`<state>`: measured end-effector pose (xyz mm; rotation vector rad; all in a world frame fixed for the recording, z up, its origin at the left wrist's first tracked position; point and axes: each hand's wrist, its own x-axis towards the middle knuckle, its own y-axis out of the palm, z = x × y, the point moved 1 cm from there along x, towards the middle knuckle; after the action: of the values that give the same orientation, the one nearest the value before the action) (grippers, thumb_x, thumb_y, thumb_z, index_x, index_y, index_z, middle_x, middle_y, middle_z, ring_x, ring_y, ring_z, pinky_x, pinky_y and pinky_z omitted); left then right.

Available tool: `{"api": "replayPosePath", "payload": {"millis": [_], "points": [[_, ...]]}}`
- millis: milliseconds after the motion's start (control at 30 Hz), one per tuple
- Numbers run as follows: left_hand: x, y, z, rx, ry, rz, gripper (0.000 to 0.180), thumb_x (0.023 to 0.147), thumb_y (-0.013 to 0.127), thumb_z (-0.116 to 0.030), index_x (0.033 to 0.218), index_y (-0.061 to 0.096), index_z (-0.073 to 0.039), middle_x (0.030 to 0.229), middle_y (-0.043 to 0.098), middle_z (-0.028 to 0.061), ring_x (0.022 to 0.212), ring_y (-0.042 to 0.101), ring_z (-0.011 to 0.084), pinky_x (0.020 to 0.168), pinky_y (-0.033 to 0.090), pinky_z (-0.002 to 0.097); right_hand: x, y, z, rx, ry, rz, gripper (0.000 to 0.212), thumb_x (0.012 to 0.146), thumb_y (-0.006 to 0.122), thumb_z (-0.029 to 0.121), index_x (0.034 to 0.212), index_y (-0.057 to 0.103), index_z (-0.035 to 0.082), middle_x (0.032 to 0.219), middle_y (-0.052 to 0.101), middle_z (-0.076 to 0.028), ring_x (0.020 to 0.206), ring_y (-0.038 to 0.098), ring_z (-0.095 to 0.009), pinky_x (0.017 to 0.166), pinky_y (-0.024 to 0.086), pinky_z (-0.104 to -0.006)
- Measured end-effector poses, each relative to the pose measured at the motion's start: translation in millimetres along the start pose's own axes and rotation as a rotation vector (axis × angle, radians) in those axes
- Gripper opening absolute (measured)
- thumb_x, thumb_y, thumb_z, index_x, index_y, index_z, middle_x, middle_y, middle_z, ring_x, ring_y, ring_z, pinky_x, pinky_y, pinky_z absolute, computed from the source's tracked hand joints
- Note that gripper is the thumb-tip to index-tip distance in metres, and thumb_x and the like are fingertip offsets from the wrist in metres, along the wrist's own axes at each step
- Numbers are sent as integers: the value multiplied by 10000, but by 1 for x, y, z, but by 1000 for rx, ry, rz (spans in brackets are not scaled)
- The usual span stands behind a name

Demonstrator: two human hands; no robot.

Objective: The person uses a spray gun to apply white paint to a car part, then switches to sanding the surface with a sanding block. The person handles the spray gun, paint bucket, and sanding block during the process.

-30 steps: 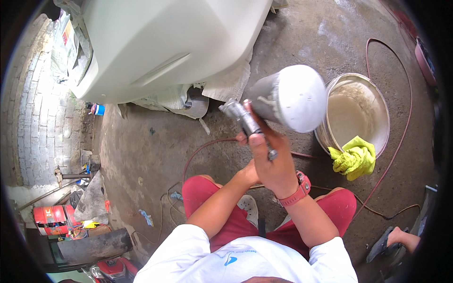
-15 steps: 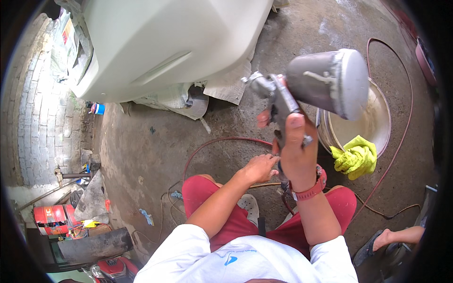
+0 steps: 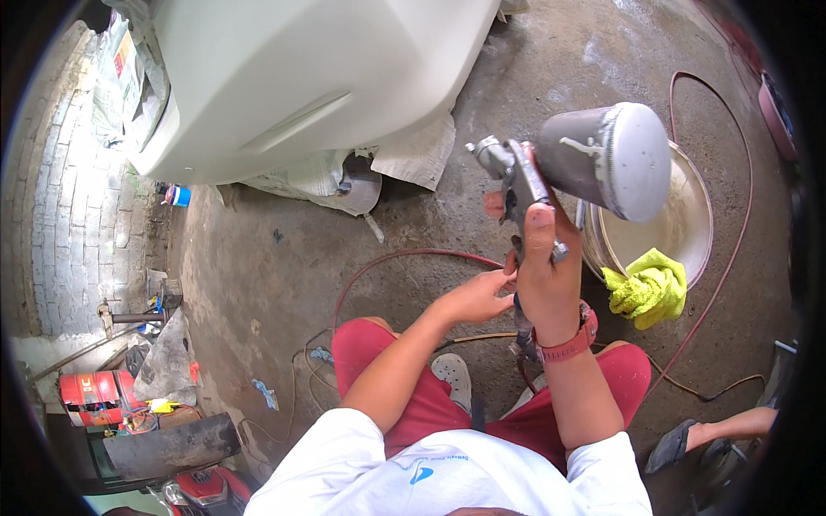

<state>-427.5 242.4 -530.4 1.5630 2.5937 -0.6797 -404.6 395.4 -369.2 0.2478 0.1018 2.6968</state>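
Note:
A grey spray gun (image 3: 521,185) with a large paint cup (image 3: 578,159) is held up in front of me. My right hand (image 3: 549,273) wraps round its grip, thumb along the back, a red watch on the wrist. The cup tilts to the right, its pale lid facing that way, with a light drip on its side. My left hand (image 3: 475,295) reaches to the bottom of the gun's grip, fingers and thumb closing on it; its fingertips are partly hidden. Ahead stands a large white car body panel (image 3: 318,77), with masking paper (image 3: 422,155) along its lower edge.
A round bucket (image 3: 697,193) with a yellow-green cloth (image 3: 650,288) over its rim stands at right. A red hose (image 3: 370,271) loops across the concrete floor. Another person's foot (image 3: 675,445) is at lower right. Tools and a red canister (image 3: 90,391) lie at left by the brick wall.
The spray gun has shifted slightly right and down in my right hand. My left hand has moved up and right against the bottom of the grip.

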Motion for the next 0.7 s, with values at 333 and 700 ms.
{"api": "replayPosePath", "payload": {"millis": [333, 700], "points": [[-1, -16, 23, -1165, -428, -210, 437, 1029, 740, -255, 1408, 630, -67, 1081, 744, 24, 920, 704, 136, 849, 539, 316, -11, 6, -5, 189, 184, 260, 700, 1199, 407, 547, 1649, 518, 22, 1068, 766, -80, 886, 683, -103, 749, 572, -264], [-17, -37, -10, -1158, -81, 135, 413, 1014, 814, -158, 1394, 702, -40, 1357, 747, 38, 1266, 702, 163, 1082, 548, 366, -1, 4, -13, 87, 25, 147, 600, 1170, 548, 400, 1677, 498, 84, 971, 794, -224, 940, 799, -269, 890, 590, -394]]}}
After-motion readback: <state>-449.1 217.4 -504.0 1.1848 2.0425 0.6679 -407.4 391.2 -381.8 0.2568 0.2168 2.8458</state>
